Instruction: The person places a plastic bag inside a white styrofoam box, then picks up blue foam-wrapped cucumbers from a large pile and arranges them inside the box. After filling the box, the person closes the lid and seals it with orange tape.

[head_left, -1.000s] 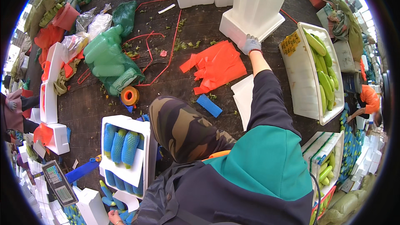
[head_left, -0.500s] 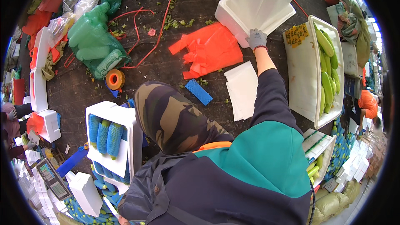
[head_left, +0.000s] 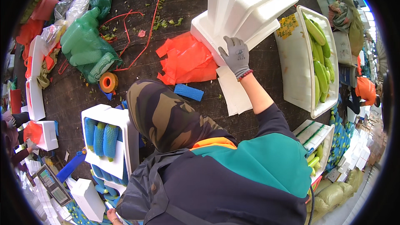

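My right hand (head_left: 237,56), in a grey glove with a red beaded cuff, is at the near edge of a white foam box (head_left: 204,27). Its thumb stands apart from the fingers, which stretch over the box. Several more nested foam boxes (head_left: 246,6) lean out of that one in a fan. My bare left hand (head_left: 113,216) shows only in part at the lower left, its fingers mostly hidden. Close above it stand a white foam block (head_left: 88,200) and an open foam box (head_left: 132,131) holding zucchini-like vegetables (head_left: 99,138) in blue net sleeves.
Red plastic bags (head_left: 183,58), white sheets (head_left: 233,93) and a blue net sleeve (head_left: 188,92) lie on the dark ground. At right stands a box (head_left: 287,75) of bare green vegetables (head_left: 318,58). Green netting (head_left: 85,41) and an orange tape roll (head_left: 108,82) lie left.
The foam boxes have shifted left and nearer, and the nested ones fan out more. My right hand has moved left and toward me, its thumb now spread. The whole view has shifted slightly.
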Motion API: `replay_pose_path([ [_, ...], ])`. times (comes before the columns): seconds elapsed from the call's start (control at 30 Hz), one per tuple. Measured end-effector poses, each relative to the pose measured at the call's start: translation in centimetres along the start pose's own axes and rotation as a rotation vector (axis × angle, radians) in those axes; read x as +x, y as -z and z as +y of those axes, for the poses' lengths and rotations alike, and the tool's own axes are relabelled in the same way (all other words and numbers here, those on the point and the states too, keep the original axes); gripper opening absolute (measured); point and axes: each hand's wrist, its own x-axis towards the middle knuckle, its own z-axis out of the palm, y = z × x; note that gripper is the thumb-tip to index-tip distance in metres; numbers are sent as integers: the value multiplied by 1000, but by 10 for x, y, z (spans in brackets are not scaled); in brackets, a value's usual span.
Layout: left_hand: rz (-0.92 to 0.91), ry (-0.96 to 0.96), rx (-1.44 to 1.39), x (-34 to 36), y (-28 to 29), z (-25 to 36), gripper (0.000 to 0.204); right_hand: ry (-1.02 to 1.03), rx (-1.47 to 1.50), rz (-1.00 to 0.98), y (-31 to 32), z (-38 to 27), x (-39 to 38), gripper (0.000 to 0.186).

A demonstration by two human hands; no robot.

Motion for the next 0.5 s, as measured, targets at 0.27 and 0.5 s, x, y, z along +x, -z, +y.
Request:
replay_pose_path([
  [0.27,122,-165,20,60,-3,7,24,-38,-344,247,98,46,110,94],
  [0.5,505,-558,-58,31,-13,43,30,222,-438,-145,154,45,73,112],
])
